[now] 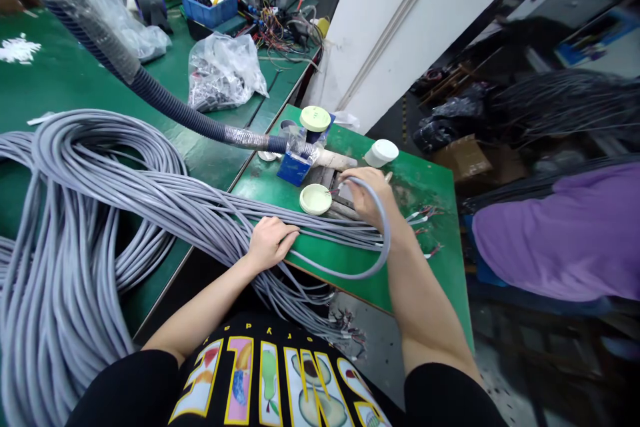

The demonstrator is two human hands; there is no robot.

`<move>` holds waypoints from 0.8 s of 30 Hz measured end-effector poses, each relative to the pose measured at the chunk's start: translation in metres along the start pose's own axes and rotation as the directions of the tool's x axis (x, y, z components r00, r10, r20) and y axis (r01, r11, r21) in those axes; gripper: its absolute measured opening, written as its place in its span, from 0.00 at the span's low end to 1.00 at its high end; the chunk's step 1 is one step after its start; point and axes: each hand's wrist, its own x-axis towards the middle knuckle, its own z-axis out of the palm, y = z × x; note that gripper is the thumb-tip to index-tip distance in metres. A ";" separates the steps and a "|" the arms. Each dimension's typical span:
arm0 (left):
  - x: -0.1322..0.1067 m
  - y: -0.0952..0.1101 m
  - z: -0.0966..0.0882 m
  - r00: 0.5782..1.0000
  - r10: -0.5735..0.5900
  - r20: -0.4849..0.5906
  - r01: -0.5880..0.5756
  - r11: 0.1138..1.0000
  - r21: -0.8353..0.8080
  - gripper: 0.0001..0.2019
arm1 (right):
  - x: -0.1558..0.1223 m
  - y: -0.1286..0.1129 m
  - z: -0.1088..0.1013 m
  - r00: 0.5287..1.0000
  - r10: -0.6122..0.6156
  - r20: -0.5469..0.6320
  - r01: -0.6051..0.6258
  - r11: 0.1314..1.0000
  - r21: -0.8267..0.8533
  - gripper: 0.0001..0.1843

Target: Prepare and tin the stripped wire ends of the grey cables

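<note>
My right hand (367, 197) pinches the end of a grey cable (385, 233), which bends back in a loop. The thin stripped wires at its tip point left, at the rim of a shallow pale-yellow cup (315, 200). My left hand (273, 241) is closed over the bundle of grey cables (215, 203) at the green bench's front edge; its fingertips are partly hidden. Several cable ends with bare coloured wires (425, 213) lie right of my right forearm. Behind the cup are a blue box (294, 168) and a metal block (327, 179), partly covered.
A ribbed hose (175, 107) crosses above the bench to a nozzle (337, 159). Large cable coils (90, 167) cover the left table. A white cup (381, 153), a yellow-lidded container (315, 119) and a plastic bag (225, 70) stand farther back. A person in purple (560, 233) is at right.
</note>
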 end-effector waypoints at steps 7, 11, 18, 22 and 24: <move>0.001 -0.001 0.001 0.991 0.100 -0.089 -0.094 0.993 0.065 0.09 | -0.024 0.049 -0.019 0.980 0.178 -0.091 -0.189 0.973 -0.135 0.10; 0.001 -0.002 0.002 0.986 0.132 -0.100 -0.122 0.987 0.100 0.08 | -0.032 0.072 -0.012 0.961 0.265 -0.077 -0.273 0.953 -0.130 0.10; 0.003 -0.001 0.002 0.984 0.155 -0.091 -0.142 0.980 0.136 0.08 | -0.033 0.081 -0.003 0.953 0.303 -0.029 -0.304 0.946 -0.114 0.11; 0.003 -0.001 0.002 0.985 0.155 -0.082 -0.142 0.979 0.144 0.07 | -0.033 0.082 -0.001 0.952 0.305 -0.004 -0.304 0.946 -0.110 0.11; 0.002 -0.001 0.002 0.985 0.153 -0.081 -0.140 0.979 0.147 0.07 | -0.033 0.084 0.001 0.951 0.309 0.006 -0.306 0.944 -0.121 0.11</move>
